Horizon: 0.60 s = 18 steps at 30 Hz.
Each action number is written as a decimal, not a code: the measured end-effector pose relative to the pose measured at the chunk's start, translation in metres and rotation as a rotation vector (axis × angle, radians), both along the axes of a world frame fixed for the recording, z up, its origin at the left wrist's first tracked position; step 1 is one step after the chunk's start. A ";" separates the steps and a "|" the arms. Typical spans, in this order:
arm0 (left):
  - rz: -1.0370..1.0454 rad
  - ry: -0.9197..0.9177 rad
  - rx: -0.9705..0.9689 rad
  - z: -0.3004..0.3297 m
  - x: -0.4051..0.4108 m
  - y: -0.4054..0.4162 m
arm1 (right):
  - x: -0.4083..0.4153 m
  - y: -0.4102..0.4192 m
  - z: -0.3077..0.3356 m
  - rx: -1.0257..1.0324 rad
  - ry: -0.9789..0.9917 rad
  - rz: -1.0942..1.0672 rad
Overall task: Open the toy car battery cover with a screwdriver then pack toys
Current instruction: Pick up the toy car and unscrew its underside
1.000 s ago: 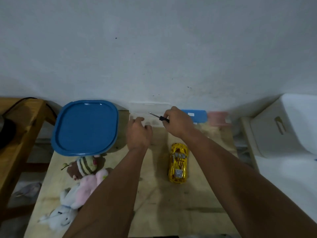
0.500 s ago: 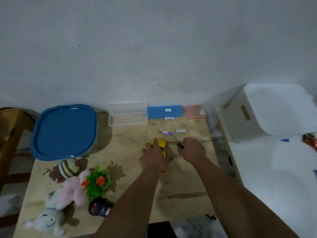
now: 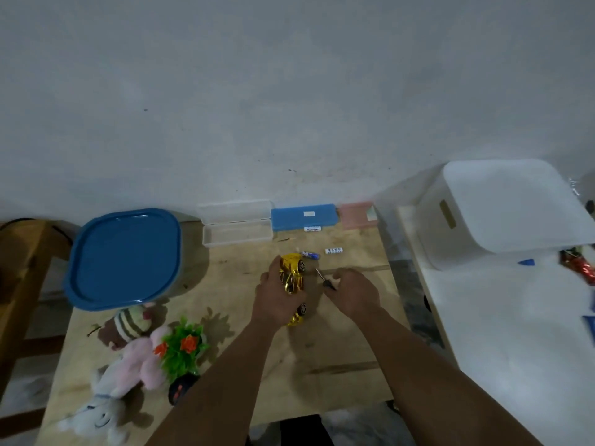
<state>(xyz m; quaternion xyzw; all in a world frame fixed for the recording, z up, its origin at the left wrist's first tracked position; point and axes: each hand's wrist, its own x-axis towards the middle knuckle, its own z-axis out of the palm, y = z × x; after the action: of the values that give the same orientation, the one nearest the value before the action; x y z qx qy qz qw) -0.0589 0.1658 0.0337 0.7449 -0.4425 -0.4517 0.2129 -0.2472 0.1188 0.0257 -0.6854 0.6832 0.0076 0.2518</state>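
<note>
We see the left hand (image 3: 279, 299) wrapped around the gold toy car (image 3: 292, 274), tipped on its side on the wooden table (image 3: 338, 346), wheels facing the right hand (image 3: 352, 292); that hand is clenched on a small screwdriver (image 3: 323, 279), its tip poking out past the fingers toward the car; just beyond both sets of fingertips lie two batteries (image 3: 310, 254); plush toys (image 3: 128, 355) sit well off the left wrist.

Dim, bluish light; soft shadows beside toys on table (image 3: 338, 349); mild motion blur throughout; wide-angle bending at edges; no glare.
</note>
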 end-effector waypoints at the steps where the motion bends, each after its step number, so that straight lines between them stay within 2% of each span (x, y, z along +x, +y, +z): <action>1: 0.011 0.065 -0.025 0.004 0.006 0.001 | 0.001 0.001 0.008 -0.008 -0.012 -0.001; 5: 0.203 0.407 -0.023 0.043 0.027 0.008 | 0.010 0.005 0.053 -0.063 -0.121 -0.003; 10: 0.434 0.853 0.022 0.085 0.048 0.031 | 0.037 0.023 0.119 -0.139 -0.495 0.052; 14: 0.473 1.008 -0.007 0.099 0.063 0.049 | 0.070 0.042 0.156 -0.161 -0.658 0.159; 18: 0.443 1.026 -0.109 0.114 0.075 0.059 | 0.099 0.060 0.175 -0.180 -0.636 0.285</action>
<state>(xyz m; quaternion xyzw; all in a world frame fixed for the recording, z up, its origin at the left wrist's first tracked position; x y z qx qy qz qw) 0.0165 0.2250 0.1480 0.4927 -0.1379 -0.6771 0.5290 -0.1481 0.1787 0.2006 -0.7613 0.4663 -0.2311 0.3868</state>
